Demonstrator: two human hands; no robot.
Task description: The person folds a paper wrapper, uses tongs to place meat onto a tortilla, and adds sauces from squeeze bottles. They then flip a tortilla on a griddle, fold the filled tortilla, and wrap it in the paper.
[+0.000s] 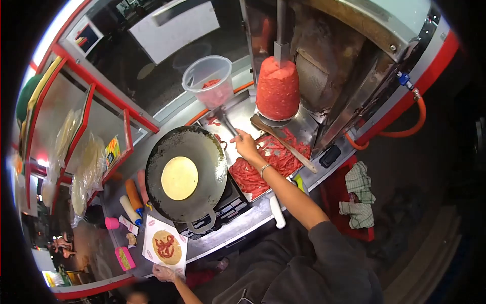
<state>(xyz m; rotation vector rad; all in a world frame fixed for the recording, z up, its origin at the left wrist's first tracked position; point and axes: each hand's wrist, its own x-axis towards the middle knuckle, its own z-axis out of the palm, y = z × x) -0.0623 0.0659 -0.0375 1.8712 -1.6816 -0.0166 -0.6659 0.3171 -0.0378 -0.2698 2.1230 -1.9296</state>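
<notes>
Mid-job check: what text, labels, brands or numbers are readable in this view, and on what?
Nothing here reads clearly.
On the paper sheet under the topped flatbread: red round marks, too small to read.
On the yellow packet: print blurred.
On the dark sign at upper left: unreadable.
On the pink box: label blurred.
On the metal utensil in the right hand: no marking shows.

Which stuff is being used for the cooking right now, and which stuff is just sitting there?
In use: right hand gripping a metal tool over the tray of red meat strips; left hand at the paper sheet bearing a topped flatbread; pan with a plain flatbread.
Lying about: sauce bottles, checked cloths, plastic tub, long knife.
</notes>
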